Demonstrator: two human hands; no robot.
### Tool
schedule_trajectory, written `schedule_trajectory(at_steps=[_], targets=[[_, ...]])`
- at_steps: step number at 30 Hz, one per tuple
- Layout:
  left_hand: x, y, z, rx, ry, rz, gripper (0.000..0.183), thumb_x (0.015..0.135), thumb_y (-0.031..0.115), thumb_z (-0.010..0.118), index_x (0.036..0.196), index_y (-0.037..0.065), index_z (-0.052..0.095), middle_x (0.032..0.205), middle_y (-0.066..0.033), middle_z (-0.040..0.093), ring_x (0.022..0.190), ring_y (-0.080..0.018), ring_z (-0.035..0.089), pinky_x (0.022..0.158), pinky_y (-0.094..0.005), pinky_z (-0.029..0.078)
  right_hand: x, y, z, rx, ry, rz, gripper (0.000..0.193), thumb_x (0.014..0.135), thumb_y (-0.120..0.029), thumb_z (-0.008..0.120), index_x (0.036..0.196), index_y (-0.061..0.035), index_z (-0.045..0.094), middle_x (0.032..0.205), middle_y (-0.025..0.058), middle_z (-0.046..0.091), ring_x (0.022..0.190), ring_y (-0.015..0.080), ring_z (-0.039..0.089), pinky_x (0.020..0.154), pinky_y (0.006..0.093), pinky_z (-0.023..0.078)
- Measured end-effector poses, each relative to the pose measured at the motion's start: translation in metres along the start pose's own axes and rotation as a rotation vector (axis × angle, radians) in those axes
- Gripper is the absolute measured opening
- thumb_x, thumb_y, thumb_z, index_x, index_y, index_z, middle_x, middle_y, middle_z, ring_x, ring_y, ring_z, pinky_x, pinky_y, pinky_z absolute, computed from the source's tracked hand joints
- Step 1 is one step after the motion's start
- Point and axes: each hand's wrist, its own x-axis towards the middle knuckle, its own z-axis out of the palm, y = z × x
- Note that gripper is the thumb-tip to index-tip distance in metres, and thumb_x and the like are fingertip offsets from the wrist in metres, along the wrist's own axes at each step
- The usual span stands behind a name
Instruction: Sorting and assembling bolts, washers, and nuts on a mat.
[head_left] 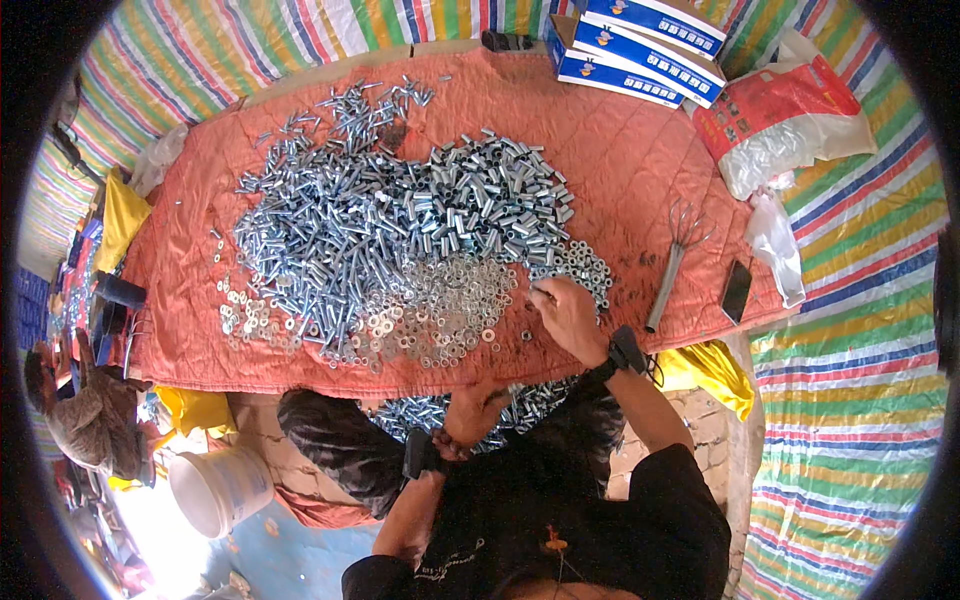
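My right hand [568, 315] is over the red quilted cover, at the near edge of a pile of hex nuts [585, 265]. Its fingertips are pinched together on something too small to make out. Below the table's front edge, my left hand [474, 414] is curled over assembled metal bolts [530, 405] heaped at my lap; what it holds is hidden. Across the cover lie a heap of silvery bolts [310, 230], metal sleeves [500, 190] to their right, and flat washers [440, 300] along the near side.
On the right lie a wire whisk-like tool [665, 285], a phone [736, 292] and a red-and-white sack [780, 130]. Blue-and-white boxes [640, 60] are stacked at the back right. A white bucket [215, 492] stands on the floor at left. Striped sheeting [840, 400] surrounds the table.
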Motion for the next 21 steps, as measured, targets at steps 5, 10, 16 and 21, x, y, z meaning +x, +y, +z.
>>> schedule_trajectory(at_steps=[5, 10, 16, 21], targets=[[0.0, -0.011, -0.028, -0.088, -0.021, -0.179, 0.017, 0.08, 0.01, 0.067, 0.095, 0.003, 0.067, 0.074, -0.0147, 0.066, 0.065, -0.0266, 0.065, 0.057, -0.0341, 0.05, 0.041, 0.011, 0.011, -0.215, 0.024, -0.062, 0.012, 0.082, -0.013, 0.063, 0.084, -0.001, 0.064, 0.074, 0.014, 0.058, 0.07, 0.0312, 0.059, 0.06, 0.0406, 0.046], [0.059, -0.023, -0.095, 0.251, 0.342, -0.179, 0.013, 0.085, 0.012, 0.062, 0.09, 0.002, 0.067, 0.074, -0.0172, 0.066, 0.064, -0.0284, 0.066, 0.056, -0.0348, 0.049, 0.067, 0.018, 0.029, -0.395, -0.033, -0.081, 0.015, 0.08, -0.012, 0.064, 0.078, 0.0025, 0.06, 0.076, 0.0171, 0.058, 0.068, 0.0347, 0.06, 0.058, 0.0433, 0.047], [0.131, -0.054, -0.13, 0.744, 0.498, 0.019, 0.015, 0.075, 0.004, 0.06, 0.088, 0.006, 0.065, 0.076, -0.0167, 0.062, 0.066, -0.0361, 0.061, 0.056, -0.0432, 0.047, 0.07, 0.012, 0.033, -0.514, -0.106, -0.119, 0.008, 0.075, -0.006, 0.058, 0.074, 0.0005, 0.062, 0.081, 0.0209, 0.062, 0.066, 0.0337, 0.064, 0.054, 0.0446, 0.049], [0.136, -0.059, -0.136, 0.951, 0.096, 0.018, 0.019, 0.069, 0.0, 0.058, 0.084, 0.01, 0.063, 0.082, -0.0143, 0.05, 0.073, -0.0337, 0.058, 0.054, -0.0422, 0.046, 0.066, 0.021, 0.036, -0.518, -0.145, -0.078, 0.016, 0.075, -0.013, 0.065, 0.077, 0.0007, 0.057, 0.08, 0.0171, 0.056, 0.066, 0.0372, 0.057, 0.06, 0.0471, 0.045]])
